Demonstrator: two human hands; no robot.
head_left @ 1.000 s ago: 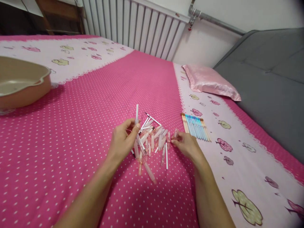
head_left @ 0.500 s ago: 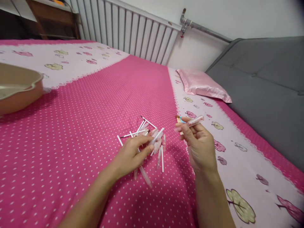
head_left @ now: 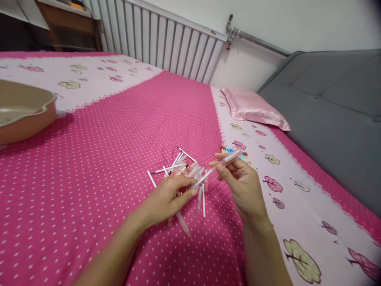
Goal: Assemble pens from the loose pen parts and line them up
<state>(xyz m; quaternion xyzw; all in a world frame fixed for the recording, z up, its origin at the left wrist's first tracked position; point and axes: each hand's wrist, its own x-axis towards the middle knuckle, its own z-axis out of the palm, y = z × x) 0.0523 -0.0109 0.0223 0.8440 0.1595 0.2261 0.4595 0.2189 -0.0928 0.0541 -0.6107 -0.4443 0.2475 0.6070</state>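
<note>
A heap of clear pink pen barrels and thin white refills (head_left: 181, 172) lies on the pink dotted bedsheet (head_left: 119, 151). My left hand (head_left: 168, 198) hovers over the heap and pinches the end of a white refill (head_left: 202, 179). My right hand (head_left: 242, 182) grips a clear pen barrel (head_left: 230, 157) just above the sheet, and the refill's far end meets the barrel's mouth. Behind my right hand a row of assembled pens (head_left: 235, 151) lies partly hidden.
A tan basin (head_left: 20, 111) sits at the left edge of the bed. A pink satin pillow (head_left: 253, 107) lies against the grey padded headboard (head_left: 333, 115) on the right. A white radiator (head_left: 160, 37) runs along the far wall.
My left hand has lifted a refill from the heap and brought it to the barrel. My right hand has moved left toward the heap, tilting the barrel to meet it.
</note>
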